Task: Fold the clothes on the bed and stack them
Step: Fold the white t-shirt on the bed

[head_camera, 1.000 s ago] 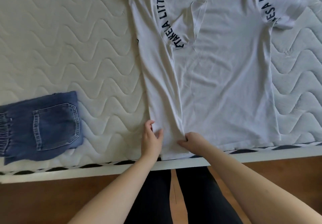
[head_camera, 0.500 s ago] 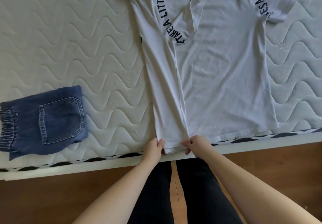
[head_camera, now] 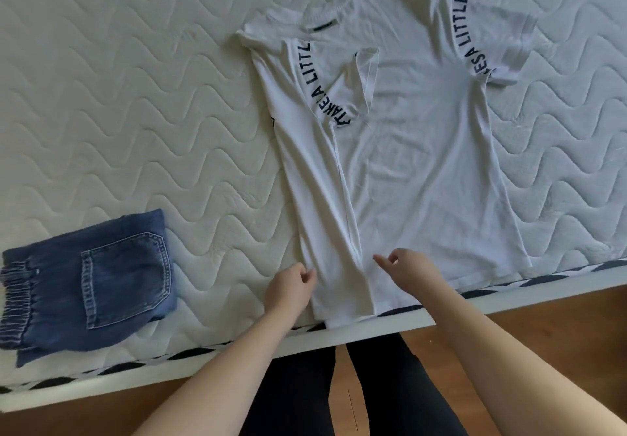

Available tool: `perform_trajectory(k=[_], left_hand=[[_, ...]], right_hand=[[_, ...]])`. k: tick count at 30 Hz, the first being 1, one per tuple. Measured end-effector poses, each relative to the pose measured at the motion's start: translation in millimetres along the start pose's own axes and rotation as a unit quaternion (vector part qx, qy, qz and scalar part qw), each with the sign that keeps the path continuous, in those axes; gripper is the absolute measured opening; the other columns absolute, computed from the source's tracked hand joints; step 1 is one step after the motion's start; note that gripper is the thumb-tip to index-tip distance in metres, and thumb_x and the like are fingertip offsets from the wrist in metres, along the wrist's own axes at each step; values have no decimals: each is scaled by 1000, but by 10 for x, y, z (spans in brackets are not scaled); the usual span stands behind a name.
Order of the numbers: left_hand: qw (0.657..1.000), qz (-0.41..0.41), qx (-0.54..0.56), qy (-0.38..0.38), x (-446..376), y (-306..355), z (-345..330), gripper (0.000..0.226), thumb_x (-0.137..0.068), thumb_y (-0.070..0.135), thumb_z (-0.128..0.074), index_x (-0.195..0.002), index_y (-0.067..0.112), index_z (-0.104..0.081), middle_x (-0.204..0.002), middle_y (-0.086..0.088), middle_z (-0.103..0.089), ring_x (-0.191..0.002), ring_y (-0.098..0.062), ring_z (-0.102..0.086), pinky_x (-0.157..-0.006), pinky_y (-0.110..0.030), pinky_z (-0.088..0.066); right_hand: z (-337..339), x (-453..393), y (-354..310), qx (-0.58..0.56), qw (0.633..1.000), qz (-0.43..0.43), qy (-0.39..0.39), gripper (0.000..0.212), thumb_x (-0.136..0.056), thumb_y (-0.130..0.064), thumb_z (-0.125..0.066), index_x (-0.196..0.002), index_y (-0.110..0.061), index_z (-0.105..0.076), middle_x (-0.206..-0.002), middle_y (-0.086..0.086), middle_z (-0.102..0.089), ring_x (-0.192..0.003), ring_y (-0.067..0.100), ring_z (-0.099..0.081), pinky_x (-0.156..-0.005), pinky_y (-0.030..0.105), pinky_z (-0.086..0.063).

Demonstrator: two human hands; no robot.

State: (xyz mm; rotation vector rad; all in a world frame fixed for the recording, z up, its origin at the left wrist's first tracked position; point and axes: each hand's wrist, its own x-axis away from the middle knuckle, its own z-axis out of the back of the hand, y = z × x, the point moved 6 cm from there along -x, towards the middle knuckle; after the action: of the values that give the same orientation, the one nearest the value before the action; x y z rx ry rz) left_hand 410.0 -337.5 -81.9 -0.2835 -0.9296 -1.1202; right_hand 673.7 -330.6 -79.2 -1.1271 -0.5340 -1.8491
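White T-shirt (head_camera: 417, 164) lies flat on the bed (head_camera: 118, 113), hem at the near edge, collar away from me. Its left side panel is already folded inward with the sleeve tucked over it; the right side and sleeve are not folded yet. Folded denim piece (head_camera: 91, 286) sits well apart to the left, near the bed edge, looks done and serves as the stack base, I'd judge.

My left hand (head_camera: 288, 288) is at the outer edge of the folded panel near the hem, fingers curled loosely, touching the cloth; I can't tell if it actually pinches any. My right hand (head_camera: 405, 271) hovers just over the shirt beside the fold's inner edge, fingers loosely apart, holding nothing.

Progress: roughly mid-way on the shirt. Left to do: fold right side in, fold lengthwise, put it on the denim.
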Motion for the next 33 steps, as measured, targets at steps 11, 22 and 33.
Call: perform_trajectory(k=[11,22,33], left_hand=[[970,-239,-1,45,-684,1840,992,16,-93,35,-53,-95,20,-57,-91,5,-62,-79,-20,-60,-66,-31,-48],[932,-343,-112,35,-1317,4084,856,32,-97,29,-47,-128,21,-52,-125,0,-56,-94,-18,-54,-75,-29,-42],[898,-355,-258,39,-1836,5797,146,50,-96,33,-50,-143,20,-39,-141,-8,-38,-122,-31,-47,-95,-42,-45]], right_hand=[[1239,-268,247,-184,959,48,210,49,-93,-42,-60,-135,-19,-50,-129,8,-57,-118,29,-54,-95,41,-44],[2043,-870,1083,-206,950,-6,236,68,-93,-36,-59,-151,-18,-28,-151,8,-35,-135,32,-33,-109,45,-31],[2128,-1386,1271,-189,971,16,148,55,-87,-45,-66,-133,-24,-45,-132,7,-43,-122,28,-44,-99,37,-38]])
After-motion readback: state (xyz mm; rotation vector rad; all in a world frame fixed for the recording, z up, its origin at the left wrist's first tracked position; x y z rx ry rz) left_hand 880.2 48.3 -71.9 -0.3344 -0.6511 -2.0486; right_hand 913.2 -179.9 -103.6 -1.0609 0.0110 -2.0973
